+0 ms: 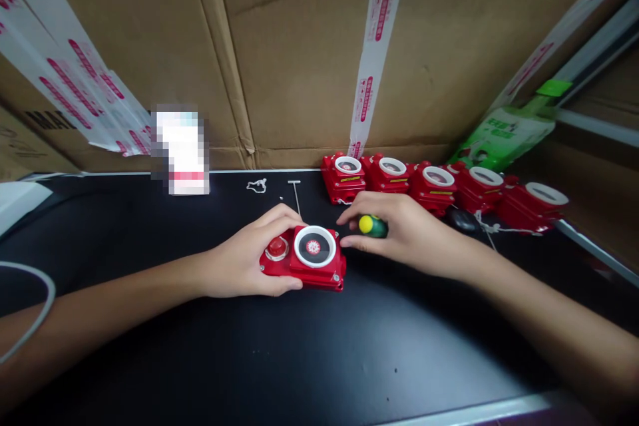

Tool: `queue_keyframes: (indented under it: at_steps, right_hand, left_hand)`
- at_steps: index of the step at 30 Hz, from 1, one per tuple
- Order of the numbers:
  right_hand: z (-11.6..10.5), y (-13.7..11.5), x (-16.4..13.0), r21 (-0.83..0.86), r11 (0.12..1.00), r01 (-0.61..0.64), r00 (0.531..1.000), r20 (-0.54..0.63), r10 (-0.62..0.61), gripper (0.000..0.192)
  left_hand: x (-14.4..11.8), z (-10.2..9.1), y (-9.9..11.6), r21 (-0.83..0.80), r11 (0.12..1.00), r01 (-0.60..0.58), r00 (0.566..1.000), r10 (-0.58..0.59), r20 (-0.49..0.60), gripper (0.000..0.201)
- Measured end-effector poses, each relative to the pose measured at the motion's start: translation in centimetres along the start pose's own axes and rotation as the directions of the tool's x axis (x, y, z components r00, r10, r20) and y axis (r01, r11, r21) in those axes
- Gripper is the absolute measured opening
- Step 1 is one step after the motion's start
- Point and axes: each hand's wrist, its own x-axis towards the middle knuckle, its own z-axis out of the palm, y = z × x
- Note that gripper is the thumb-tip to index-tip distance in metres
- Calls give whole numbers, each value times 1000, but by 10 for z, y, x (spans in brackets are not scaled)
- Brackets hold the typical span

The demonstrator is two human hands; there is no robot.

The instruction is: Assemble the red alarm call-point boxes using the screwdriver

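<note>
My left hand [259, 246] is wrapped round the left end of a red alarm box [317, 276] on the dark table. The box has a round window [313, 246] with a white rim, and a red button [277, 247] at its left. Screws show at its corners. To its right, my right hand [394, 226] holds a screwdriver [372, 225] with a green handle and a yellow end in its palm. The screwdriver's shaft is hidden. My right thumb and forefinger are apart, close to the box's right side.
Several similar red boxes [434, 190] stand in a row at the back right, beside a green bottle [506, 133]. A thin T-shaped metal rod [295, 193] and a white cord [257, 185] lie behind my left hand. Cardboard [299, 46] walls the back. A white cable [47, 286] curves at left.
</note>
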Motion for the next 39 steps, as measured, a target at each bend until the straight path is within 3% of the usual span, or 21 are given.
queue_keyframes:
  at_steps: [8, 13, 17, 26, 29, 34, 39]
  right_hand:
    - [21, -6, -3, -79, 992, 95, 994, -50, -99, 5]
    - [20, -6, -3, -79, 984, 160, 972, -160, -171, 12]
    - [18, 0, -2, -181, 974, 136, 958, -227, -176, 13]
    - [18, 8, 11, -306, 952, 11, 996, -86, -39, 9]
    - [17, -2, 37, -364, 930, 58, 998, 11, -58, 10]
    - [24, -25, 90, -562, 811, 163, 980, 190, -65, 18]
    - [40, -30, 119, -608, 766, 210, 963, 264, -55, 20]
  left_hand:
    - [-3, 3, 0, 27, 999, 18, 1000, -18, -3, 66]
    - [-2, 4, -2, 14, 1000, 1, 1000, -1, 9, 68]
    - [-2, 5, 0, 5, 1000, -2, 1000, 2, 26, 68]
    - [-6, 8, 4, 69, 968, -241, 969, 237, 63, 71]
    - [-5, 10, 3, 77, 947, -313, 950, 310, 48, 71]
    - [-6, 11, 2, 94, 946, -312, 950, 308, 54, 70]
    - [-8, 10, 1, 80, 943, -322, 946, 318, 57, 69]
